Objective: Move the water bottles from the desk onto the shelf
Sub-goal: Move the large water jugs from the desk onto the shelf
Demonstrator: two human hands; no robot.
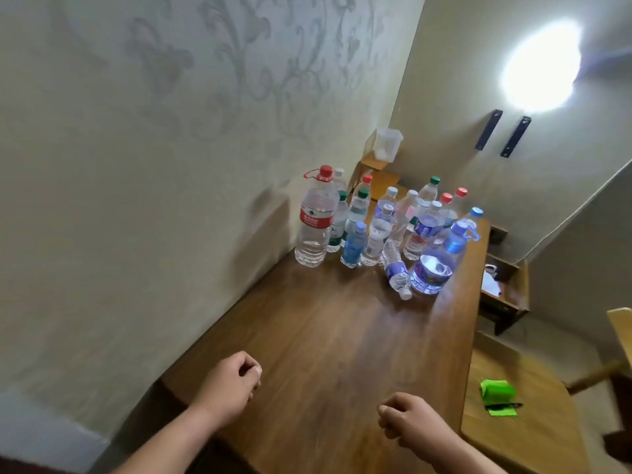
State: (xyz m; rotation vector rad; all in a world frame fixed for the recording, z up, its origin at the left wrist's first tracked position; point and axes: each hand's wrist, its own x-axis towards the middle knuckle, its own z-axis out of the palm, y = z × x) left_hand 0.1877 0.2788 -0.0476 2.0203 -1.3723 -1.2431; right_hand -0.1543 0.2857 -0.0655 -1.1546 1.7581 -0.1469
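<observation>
- My left hand [227,384] and right hand [407,424] hover at 6 o'clock over the worktop [325,336], fingers curled, holding nothing.
- The water bottles [384,213] crowd together at 12 o'clock; I judge none has been picked yet.

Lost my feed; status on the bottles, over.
Left hand, right hand curled, empty. Water bottles bunched at desk's far end, small bottle toppled. No obstruction seen.
</observation>
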